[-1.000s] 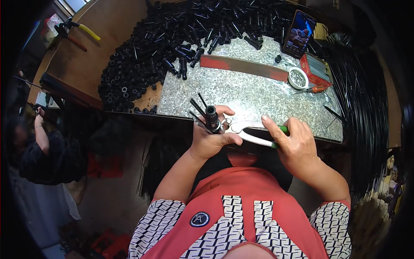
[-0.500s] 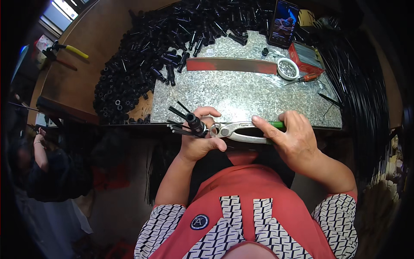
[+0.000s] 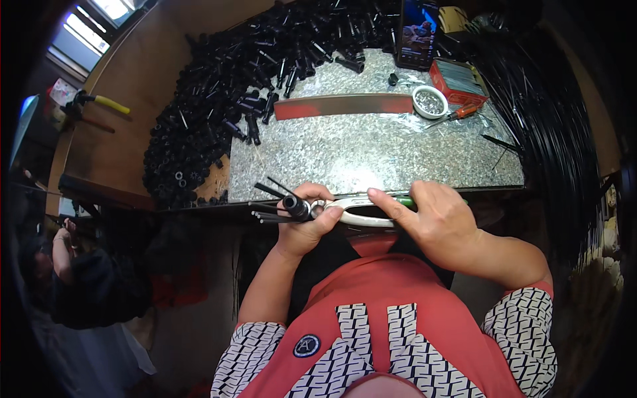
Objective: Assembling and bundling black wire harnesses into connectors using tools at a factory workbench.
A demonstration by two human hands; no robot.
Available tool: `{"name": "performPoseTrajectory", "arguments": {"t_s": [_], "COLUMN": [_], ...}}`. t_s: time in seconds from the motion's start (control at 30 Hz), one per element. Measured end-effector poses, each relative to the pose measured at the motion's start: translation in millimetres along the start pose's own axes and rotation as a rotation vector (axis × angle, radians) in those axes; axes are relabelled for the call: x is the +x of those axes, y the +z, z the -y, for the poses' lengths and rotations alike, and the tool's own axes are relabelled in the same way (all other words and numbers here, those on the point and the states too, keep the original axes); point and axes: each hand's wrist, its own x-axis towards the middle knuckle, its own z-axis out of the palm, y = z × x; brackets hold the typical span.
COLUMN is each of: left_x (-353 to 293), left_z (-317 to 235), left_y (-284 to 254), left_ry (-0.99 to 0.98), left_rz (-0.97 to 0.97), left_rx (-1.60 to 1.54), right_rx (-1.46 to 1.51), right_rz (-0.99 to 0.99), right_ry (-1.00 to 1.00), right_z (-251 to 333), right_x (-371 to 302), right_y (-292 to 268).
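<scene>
Left thumb [image 3: 330,216] onto curved pliers [image 3: 366,221]

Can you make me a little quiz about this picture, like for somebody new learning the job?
1. True or false: the right hand is holding pliers.

2. Pick one: what colour is the side of the box next to the little white cup?
A) blue
B) red
C) green

3. Fill the gap: the black tube-shaped part is held in the ____ hand.

Key:
1. True.
2. B, red.
3. Left: the left hand has it.
</scene>
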Motion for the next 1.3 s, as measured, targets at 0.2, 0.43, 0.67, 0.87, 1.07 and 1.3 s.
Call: {"name": "performPoseTrajectory", "arguments": {"t_s": [0.2, 0.43, 0.67, 0.87, 1.07, 1.3], "left_x": [4, 15, 19, 26, 5, -28], "left_z": [3, -8, -56, -73, -39, -42], "left_y": [4, -11, -48, -46, -2, 42], "left_ry": [0.003, 0.101, 0.119, 0.105, -0.102, -0.618], "left_rz": [-0.056, -0.191, -0.211, -0.173, -0.072, 0.789], "left_rx": [-0.046, -0.271, -0.444, -1.051, -1.126, -0.606], "right_rx": [0.269, 0.260, 0.308, 1.290, 1.342, 1.149], "right_rz": [0.143, 0.181, 0.035, 0.419, -0.376, -0.439], "right_ry": [0.113, 0.374, 0.184, 0.095, 0.155, 0.176], "right_z": [-16, -57, -27, 32, -11, -48], "right_x": [4, -1, -15, -38, -26, -1], "right_y": [4, 37, 54, 83, 22, -53]}}
